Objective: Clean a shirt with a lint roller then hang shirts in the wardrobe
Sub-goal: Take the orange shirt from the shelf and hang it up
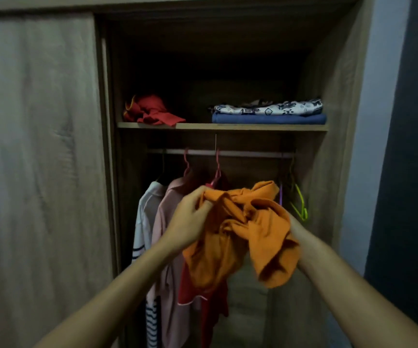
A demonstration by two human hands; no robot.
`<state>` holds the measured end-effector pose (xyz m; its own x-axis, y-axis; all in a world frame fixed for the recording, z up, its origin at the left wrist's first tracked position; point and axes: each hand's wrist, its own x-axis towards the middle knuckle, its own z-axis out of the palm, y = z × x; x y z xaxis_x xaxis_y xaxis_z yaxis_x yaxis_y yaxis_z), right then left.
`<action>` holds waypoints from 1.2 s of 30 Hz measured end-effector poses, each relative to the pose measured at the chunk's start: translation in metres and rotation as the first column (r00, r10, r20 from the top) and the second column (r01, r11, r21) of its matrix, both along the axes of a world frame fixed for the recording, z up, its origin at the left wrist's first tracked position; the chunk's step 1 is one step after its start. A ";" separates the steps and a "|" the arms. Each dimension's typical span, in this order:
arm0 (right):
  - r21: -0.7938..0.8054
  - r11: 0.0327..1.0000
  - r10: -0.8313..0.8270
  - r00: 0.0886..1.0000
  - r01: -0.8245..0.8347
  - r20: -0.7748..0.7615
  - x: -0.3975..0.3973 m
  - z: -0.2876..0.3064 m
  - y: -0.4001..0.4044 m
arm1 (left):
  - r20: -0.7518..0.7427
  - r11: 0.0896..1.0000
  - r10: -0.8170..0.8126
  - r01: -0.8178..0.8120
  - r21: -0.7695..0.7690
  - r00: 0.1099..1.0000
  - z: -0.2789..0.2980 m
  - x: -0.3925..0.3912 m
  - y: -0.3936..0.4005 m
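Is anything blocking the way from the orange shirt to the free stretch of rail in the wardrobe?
Nothing visible does. The orange shirt is bunched in both hands before the open wardrobe; the rail is bare between the red garment's hanger and the empty green hangers.

Dim room, pale wall (368,121), dark panel (413,146) at right
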<state>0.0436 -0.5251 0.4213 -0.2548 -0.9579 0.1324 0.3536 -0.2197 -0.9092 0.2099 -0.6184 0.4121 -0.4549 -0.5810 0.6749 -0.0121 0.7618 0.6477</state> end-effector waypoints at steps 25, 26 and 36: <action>-0.040 0.999 -0.046 0.401 0.023 -0.915 0.071 -0.012 -0.051 | 0.071 0.916 0.342 -0.315 -0.250 0.937 0.067 0.082 -0.041; -0.049 0.997 -0.066 0.355 0.059 -0.933 0.069 -0.012 -0.052 | 0.051 0.911 0.358 -0.337 -0.238 0.932 0.069 0.089 -0.045; 0.012 0.971 0.180 0.698 -0.239 -0.694 0.104 -0.013 -0.061 | 0.021 0.942 0.330 -0.328 -0.074 0.944 0.088 0.092 -0.048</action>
